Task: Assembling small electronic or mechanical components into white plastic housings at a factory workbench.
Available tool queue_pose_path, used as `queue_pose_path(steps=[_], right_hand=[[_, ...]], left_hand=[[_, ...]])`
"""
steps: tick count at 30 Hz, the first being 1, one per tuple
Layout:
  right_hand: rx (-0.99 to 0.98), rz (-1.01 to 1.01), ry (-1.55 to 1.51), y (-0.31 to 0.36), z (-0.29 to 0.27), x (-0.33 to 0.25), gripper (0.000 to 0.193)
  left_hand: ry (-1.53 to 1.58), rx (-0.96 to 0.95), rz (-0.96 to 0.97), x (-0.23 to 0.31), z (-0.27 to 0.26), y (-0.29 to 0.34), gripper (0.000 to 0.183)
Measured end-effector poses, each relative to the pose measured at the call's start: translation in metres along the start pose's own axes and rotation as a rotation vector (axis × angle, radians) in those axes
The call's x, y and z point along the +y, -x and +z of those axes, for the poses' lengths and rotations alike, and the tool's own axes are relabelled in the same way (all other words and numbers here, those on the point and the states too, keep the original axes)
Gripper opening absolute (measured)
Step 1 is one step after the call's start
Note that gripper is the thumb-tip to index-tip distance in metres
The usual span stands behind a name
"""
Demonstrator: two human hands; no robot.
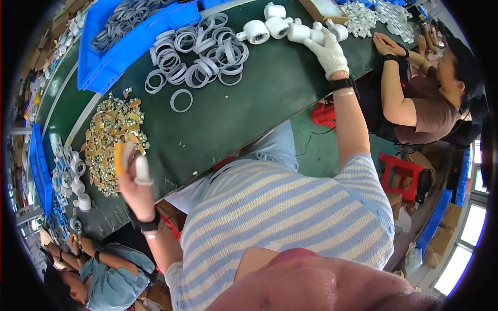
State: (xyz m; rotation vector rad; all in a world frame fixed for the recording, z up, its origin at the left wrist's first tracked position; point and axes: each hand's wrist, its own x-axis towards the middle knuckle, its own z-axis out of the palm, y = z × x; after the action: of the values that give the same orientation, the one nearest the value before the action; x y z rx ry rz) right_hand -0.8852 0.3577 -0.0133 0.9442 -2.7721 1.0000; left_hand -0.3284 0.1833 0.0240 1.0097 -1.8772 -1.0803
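My right hand (329,54), in a white glove, reaches to the far edge of the green table. Its thumb and fingers are spread, at a row of white round housings (256,32) with small side tabs. Whether the fingertips press on one of them is hard to see. My left hand (136,181) hovers at the near edge of a heap of small gold-and-silver circuit pieces (115,140). A yellow cover sits on one of its outstretched fingers, and something white covers its thumb side. I see no part held in it.
Grey rings (181,100) lie in a loose pile mid-table, beside a blue bin (104,72) of more rings. White parts (358,20) are heaped far right. More housings (78,184) stand at left. Co-workers sit at both sides; a red stool (399,176) stands at right.
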Motion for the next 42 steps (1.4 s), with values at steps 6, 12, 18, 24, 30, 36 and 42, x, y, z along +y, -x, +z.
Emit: queue_pose_path(steps=[6,12,18,24,30,36,42], right_hand=[[0.144,0.149,-0.82,0.034,0.007,-0.048,0.057],[-0.774,-0.155,-1.028,0.174,0.016,-0.176,0.027],[-1.229,-0.378,-1.153,0.192,0.069,-0.226,0.049],[-0.463,-0.794,-0.098,0.166,0.132,-0.235,0.032],[-0.445,-0.987,-0.319,0.169,0.094,-0.217,0.012],[-0.581,-0.964,-0.513,0.167,0.037,-0.214,0.019],[-0.846,-0.989,-0.64,0.152,0.034,-0.208,0.02]], left_hand=[[0.037,-0.166,0.018,0.035,0.034,0.009,0.061],[-0.472,-0.225,0.53,0.046,0.055,0.011,0.052],[-0.066,-0.102,0.462,0.03,0.045,0.028,0.064],[1.236,-0.084,-0.257,-0.006,0.012,0.022,0.066],[0.938,-0.039,-0.342,0.006,-0.001,0.03,0.068],[0.661,-0.372,-0.27,0.009,0.001,0.019,0.075],[-0.244,-0.622,0.255,0.042,0.009,-0.006,0.068]])
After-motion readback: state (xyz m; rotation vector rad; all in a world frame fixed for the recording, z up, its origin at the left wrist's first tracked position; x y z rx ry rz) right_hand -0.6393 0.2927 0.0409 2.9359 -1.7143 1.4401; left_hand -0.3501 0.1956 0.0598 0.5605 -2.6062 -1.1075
